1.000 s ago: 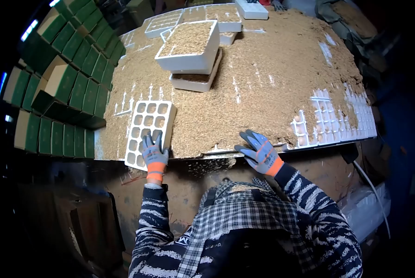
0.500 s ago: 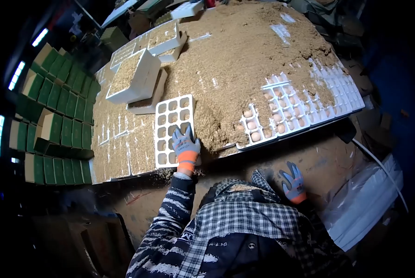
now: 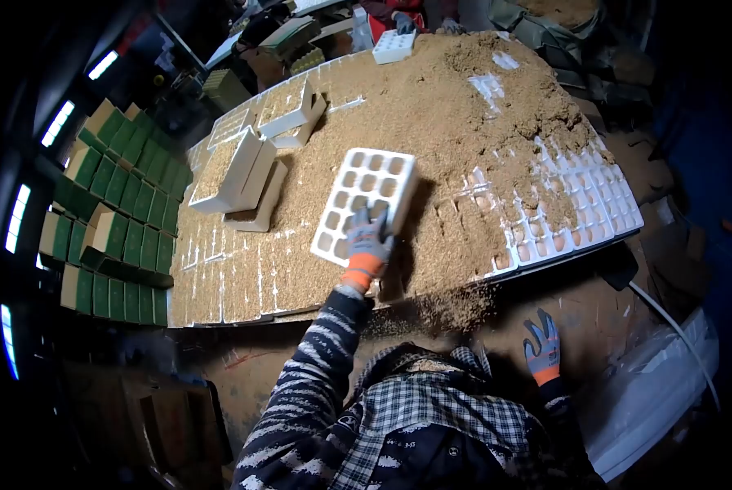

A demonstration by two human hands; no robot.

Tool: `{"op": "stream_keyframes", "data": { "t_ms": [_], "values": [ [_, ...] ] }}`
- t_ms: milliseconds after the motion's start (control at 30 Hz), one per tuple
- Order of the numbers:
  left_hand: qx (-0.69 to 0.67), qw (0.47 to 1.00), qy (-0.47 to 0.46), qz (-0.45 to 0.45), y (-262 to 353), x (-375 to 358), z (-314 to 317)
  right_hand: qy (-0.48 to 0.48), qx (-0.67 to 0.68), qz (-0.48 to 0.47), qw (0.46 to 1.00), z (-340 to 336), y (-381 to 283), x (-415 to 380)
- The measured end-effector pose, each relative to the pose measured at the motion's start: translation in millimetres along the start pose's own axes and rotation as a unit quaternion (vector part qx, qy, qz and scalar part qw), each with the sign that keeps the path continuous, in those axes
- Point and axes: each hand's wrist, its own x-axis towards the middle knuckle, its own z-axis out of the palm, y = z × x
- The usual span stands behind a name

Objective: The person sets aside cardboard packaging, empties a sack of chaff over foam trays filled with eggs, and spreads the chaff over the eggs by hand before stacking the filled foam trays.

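My left hand, in a grey and orange glove, grips a white foam tray with rows of square holes. The tray is tilted above the brown grain-like material that covers the table. Some of this material spills over the front edge below and right of the tray. My right hand, gloved the same way, is off the table's front edge with its fingers spread and nothing in it. Pale brown eggs sit in white cell trays at the right front, partly covered by the material.
White foam boxes filled with the material are stacked at the left, with more boxes behind. Green cartons stand beyond the left edge. At the far side, a person's gloved hand touches another white tray. Plastic sheeting lies at the lower right.
The foam tray has moved right with my left hand and is now tilted. Loose material has spread over the eggs nearest it and falls off the front edge. The co-worker's hands have come into view.
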Motion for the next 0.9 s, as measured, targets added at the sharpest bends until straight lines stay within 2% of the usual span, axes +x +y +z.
{"op": "stream_keyframes", "data": {
  "t_ms": [67,100,133,167,233,367,433,500,567,700,767,833,900],
  "values": [
    [0.117,0.974,0.007,-0.195,-55.8,4.6,-3.5,0.000,-0.007,0.026,1.000,-3.3,13.9,-1.5],
    [0.121,0.956,-0.012,-0.266,-85.9,8.5,4.4,-0.007,-0.014,0.051,0.999,-4.3,18.9,-3.4],
    [0.142,0.936,-0.069,-0.314,-97.0,18.9,4.7,-0.013,0.004,0.061,0.998,-5.3,21.8,-4.3],
    [0.150,0.935,-0.069,-0.314,-101.4,31.7,10.7,-0.007,0.002,0.065,0.998,-5.3,24.6,-3.4],
    [0.158,0.941,-0.066,-0.293,-101.7,71.7,28.7,-0.021,0.056,0.080,0.995,-2.5,28.2,-1.7],
    [0.140,0.959,-0.044,-0.242,-98.7,173.1,65.6,-0.063,0.048,0.122,0.989,5.9,55.2,-5.8],
    [0.131,0.963,-0.027,-0.234,-95.7,223.3,86.5,-0.010,0.037,0.082,0.996,16.3,68.0,-18.7],
    [0.124,0.968,-0.040,-0.216,-88.0,268.9,100.5,-0.052,0.008,0.164,0.985,16.0,75.8,-28.8],
    [0.144,0.965,-0.073,-0.208,-69.3,312.2,112.3,-0.037,0.008,0.168,0.985,17.7,76.7,-29.1],
    [0.055,0.982,-0.056,-0.170,-66.3,378.3,147.5,0.008,0.009,0.176,0.984,4.2,66.2,-37.7],
    [0.005,0.993,-0.044,-0.107,-77.3,393.1,168.8,-0.010,0.006,0.197,0.980,3.7,71.3,-38.7],
    [-0.050,0.997,-0.060,0.029,-79.2,387.9,173.5,-0.035,0.006,0.219,0.975,7.2,79.4,-46.8],
    [-0.097,0.982,-0.104,0.123,-62.5,371.7,159.3,-0.110,0.006,0.226,0.968,11.4,98.8,-42.1]
  ]
}}
